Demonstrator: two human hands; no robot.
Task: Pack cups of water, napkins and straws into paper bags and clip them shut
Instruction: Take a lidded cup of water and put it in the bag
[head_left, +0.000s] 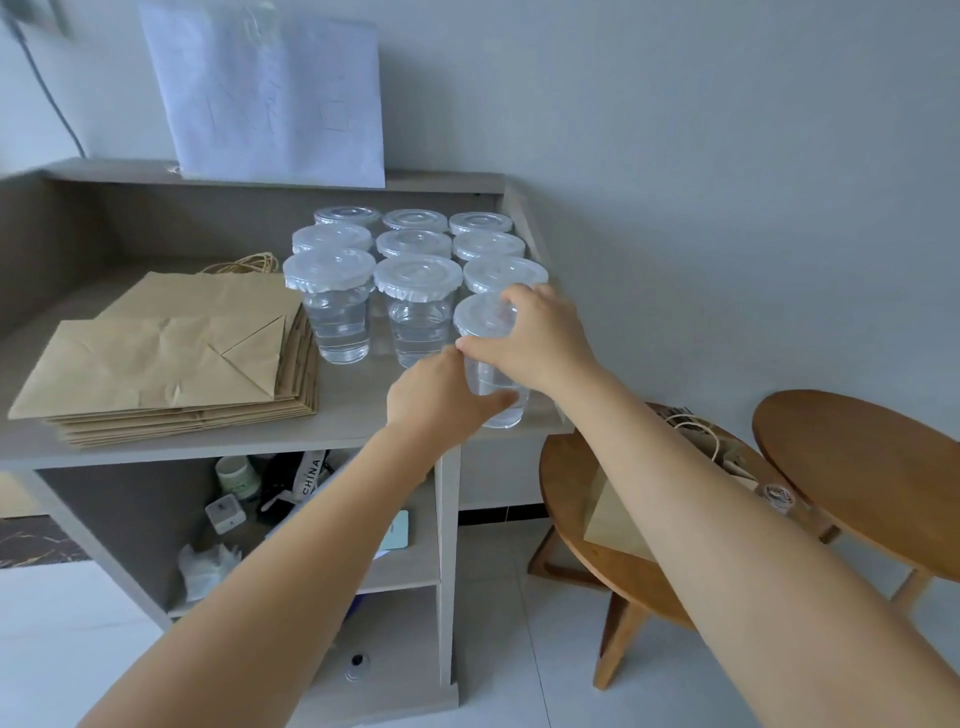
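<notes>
Front cup of water (496, 384) stands at shelf (358, 410) front edge, about 5 o'clock of the lidded cluster; right hand (535, 338) curls over its lid rim, gripping; left hand (441, 395) wraps the lower wall, thumb across. Judgement: thin clear plastic, heavy with water, flexes if squeezed; lid may pop; hold low on the wall, keep upright; flat paper bags (171, 358) at 9 o'clock.
</notes>
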